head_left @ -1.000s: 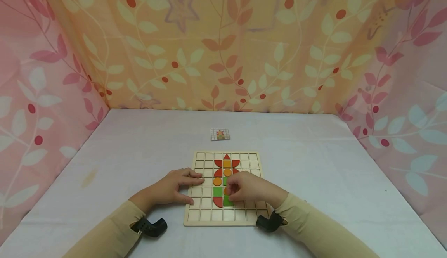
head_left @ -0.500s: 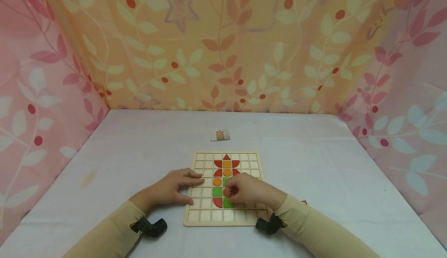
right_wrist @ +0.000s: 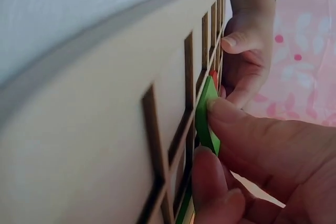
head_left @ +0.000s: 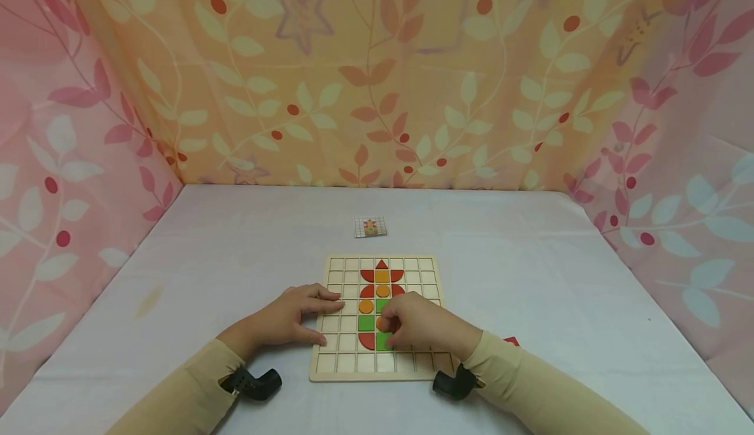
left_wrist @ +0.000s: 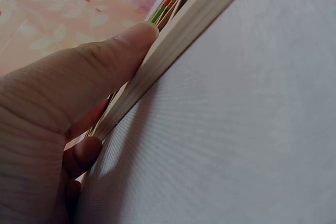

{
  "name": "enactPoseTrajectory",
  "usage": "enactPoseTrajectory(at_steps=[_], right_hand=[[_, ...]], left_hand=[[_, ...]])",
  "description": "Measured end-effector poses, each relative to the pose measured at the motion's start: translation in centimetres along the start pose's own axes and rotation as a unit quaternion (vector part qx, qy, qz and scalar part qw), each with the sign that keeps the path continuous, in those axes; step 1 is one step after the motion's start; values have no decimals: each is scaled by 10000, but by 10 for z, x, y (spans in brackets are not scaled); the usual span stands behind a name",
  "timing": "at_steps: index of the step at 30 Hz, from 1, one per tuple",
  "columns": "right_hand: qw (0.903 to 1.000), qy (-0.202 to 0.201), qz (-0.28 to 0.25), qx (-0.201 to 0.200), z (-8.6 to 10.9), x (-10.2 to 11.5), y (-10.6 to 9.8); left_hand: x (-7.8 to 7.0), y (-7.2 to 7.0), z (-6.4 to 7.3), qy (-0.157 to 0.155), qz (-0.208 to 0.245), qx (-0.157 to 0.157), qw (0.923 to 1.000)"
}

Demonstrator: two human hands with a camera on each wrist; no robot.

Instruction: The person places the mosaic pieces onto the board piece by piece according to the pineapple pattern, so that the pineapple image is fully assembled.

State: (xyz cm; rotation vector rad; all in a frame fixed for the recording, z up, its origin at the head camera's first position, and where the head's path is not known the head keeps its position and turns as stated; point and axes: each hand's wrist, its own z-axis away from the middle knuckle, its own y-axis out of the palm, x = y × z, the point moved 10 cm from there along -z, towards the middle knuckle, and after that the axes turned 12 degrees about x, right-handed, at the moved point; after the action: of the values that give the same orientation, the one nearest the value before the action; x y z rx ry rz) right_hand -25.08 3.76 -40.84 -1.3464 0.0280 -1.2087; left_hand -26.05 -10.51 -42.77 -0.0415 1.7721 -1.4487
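A wooden grid board (head_left: 377, 377) lies before me, with red, orange and green tiles in its middle columns. My right hand (head_left: 427, 322) is over the lower right of this pattern, pinching a green square tile (head_left: 383, 342). In the right wrist view the same green tile (right_wrist: 202, 115) stands tilted against the grid, the thumb on its face and a fingertip at its lower end. My left hand (head_left: 294, 315) rests on the board's left edge with fingers spread. Its thumb (left_wrist: 118, 56) lies along the board's side in the left wrist view. The right hand partly hides an orange disc (head_left: 379, 323).
Behind the board lies a small pattern card (head_left: 370, 227) with a coloured figure on a grid. A red piece (head_left: 512, 341) shows beside the right sleeve, partly covered. White cloth covers the table, and printed curtains (head_left: 377, 75) stand at the back and both sides.
The right hand and forearm have shifted very slightly, uncovering more of the red piece beside the sleeve. The green tile has moved slightly within its cell area. The left hand has stayed still.
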Motion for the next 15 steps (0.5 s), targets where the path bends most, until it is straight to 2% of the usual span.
enactPoseTrajectory(at_steps=[7,15], right_hand=[[9999,141,-3,5,2,-2,0],[9998,61,204,-39,1,-2,-3]], left_hand=[[1,0,0,-56,57,28,10000],[1,1,0,-106,63,54,9999]])
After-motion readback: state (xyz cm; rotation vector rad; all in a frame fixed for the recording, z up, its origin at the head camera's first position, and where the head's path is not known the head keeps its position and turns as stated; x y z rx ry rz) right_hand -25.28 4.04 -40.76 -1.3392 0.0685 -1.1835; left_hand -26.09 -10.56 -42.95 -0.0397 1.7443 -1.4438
